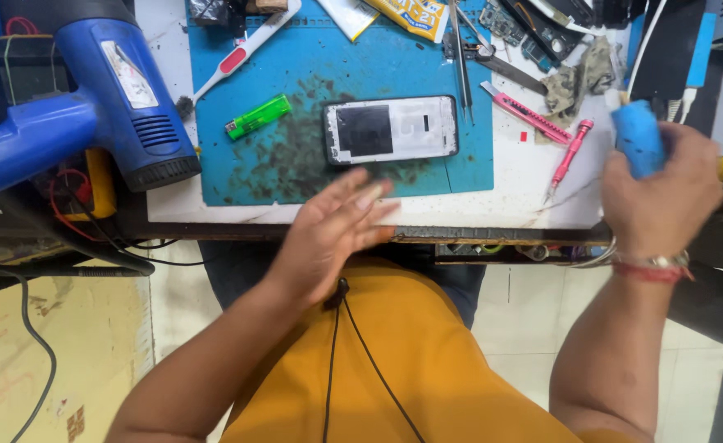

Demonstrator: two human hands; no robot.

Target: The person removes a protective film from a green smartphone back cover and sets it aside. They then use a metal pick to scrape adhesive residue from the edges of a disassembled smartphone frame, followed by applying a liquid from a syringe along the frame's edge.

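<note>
Right hand [661, 193] is wrapped tight round a blue bottle [638, 148], up by the table's right edge. Left hand [328, 234] is empty, fingers spread flat, hovering just below the opened phone frame [391, 130], which lies on the blue mat [296, 164] w/ green lighter [259, 116] nearby.

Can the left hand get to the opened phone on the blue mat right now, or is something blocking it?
Probably yes. The left hand is open and empty at the near table edge, just short of the phone. Only bare, grimy blue mat lies between them; the green lighter sits off to the side.
</note>
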